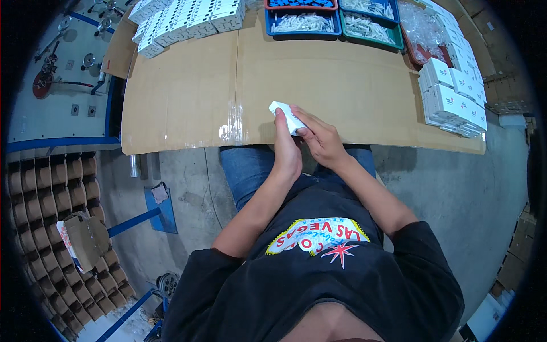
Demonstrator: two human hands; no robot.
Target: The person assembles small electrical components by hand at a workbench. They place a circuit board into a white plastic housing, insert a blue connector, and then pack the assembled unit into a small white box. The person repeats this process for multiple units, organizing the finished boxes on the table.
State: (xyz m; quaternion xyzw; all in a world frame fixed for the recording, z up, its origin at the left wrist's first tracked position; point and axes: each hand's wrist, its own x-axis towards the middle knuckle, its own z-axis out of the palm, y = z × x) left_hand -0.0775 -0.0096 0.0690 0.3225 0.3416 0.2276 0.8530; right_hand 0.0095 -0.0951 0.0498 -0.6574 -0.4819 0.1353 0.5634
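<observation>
Between both hands I hold a small white box (289, 118), tilted, just above the near edge of the cardboard-covered table (188, 97). My left hand (288, 149) is closed along its left side, with a finger reaching up it. My right hand (322, 141) grips the box's right side, its fingers laid along the edge and the thumb near the lower end. The end of the box toward me is partly hidden by my fingers.
White boxes (191, 20) stand in rows at the far left. More are stacked at the right (453, 100). At the back sit trays of small white parts (302, 35), a tray of blue parts (301, 8) and clear plastic bags (423, 28). Left of me is a partitioned carton (54, 194).
</observation>
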